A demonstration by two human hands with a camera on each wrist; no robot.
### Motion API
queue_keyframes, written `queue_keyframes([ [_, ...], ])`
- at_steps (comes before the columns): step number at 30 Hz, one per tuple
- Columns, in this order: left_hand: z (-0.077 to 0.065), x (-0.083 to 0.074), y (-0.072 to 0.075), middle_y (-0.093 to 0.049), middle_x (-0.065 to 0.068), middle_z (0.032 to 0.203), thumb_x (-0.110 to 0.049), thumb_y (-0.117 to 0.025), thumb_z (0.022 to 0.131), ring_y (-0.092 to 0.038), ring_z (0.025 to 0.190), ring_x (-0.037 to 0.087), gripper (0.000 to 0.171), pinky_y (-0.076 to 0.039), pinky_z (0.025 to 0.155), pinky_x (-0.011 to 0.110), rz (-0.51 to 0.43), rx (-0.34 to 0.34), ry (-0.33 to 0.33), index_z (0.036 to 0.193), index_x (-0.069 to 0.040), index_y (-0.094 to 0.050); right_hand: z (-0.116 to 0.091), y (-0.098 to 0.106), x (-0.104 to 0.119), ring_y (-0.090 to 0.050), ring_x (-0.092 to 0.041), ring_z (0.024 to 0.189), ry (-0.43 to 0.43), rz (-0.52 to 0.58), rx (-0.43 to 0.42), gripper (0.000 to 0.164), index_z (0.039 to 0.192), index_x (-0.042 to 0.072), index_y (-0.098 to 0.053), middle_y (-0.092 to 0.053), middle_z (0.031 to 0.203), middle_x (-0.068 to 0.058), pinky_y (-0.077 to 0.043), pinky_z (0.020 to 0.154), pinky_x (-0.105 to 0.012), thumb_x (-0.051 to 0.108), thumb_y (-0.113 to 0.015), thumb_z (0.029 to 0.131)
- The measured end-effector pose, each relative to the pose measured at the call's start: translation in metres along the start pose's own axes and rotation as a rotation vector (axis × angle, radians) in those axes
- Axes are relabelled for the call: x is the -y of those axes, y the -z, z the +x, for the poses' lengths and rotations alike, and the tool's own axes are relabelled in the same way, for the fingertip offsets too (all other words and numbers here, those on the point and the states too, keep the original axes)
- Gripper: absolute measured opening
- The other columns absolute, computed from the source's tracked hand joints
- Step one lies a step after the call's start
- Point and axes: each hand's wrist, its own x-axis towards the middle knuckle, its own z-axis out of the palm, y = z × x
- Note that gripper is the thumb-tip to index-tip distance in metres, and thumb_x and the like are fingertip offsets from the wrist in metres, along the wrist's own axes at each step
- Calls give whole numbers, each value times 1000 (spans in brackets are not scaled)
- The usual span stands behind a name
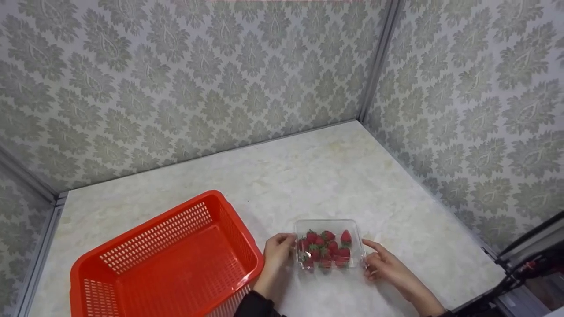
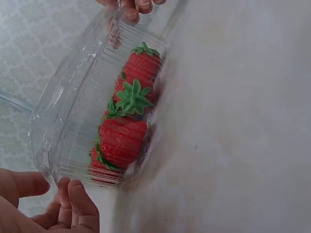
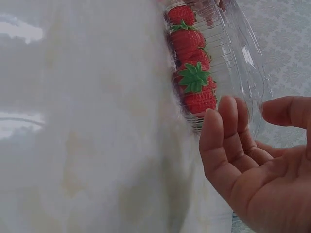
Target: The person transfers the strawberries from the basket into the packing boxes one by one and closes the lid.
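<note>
A clear plastic clamshell box stands on the table, its lid lowered over the base. Several red strawberries with green leaves lie inside, most of them toward the left and front. At the box's left end, my left hand pinches the rim between thumb and fingers. My right hand is at the opposite end, fingers spread and gently bent. In the right wrist view, its thumb lies by the rim and its fingertips are against or just beside the end wall; contact is hard to tell.
A large red plastic basket with slotted walls stands to the left, close to my left forearm. The pale marbled table meets patterned walls at the back and right. Dark cables or rods show beyond the table's right edge.
</note>
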Motion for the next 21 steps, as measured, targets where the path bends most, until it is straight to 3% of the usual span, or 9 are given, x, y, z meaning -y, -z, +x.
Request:
queue_keyframes([
  [7, 5, 1, -1, -60, 9, 75, -14, -62, 87, -55, 60, 14, 22, -50, 57, 27, -33, 1, 19, 93, 7, -65, -1, 1, -2, -58, -22, 80, 5, 57, 51, 69, 148, 6, -14, -57, 96, -11, -52, 71, -37, 19, -56, 94],
  [21, 3, 1, -1, -59, 6, 73, -15, -62, 87, -54, 60, 15, 21, -47, 54, 25, -44, 16, 12, 93, 6, -65, 3, -6, 1, -63, -24, 80, -32, 190, -14, 71, 145, 3, -16, -62, 91, -13, -53, 75, -36, 9, -59, 89],
])
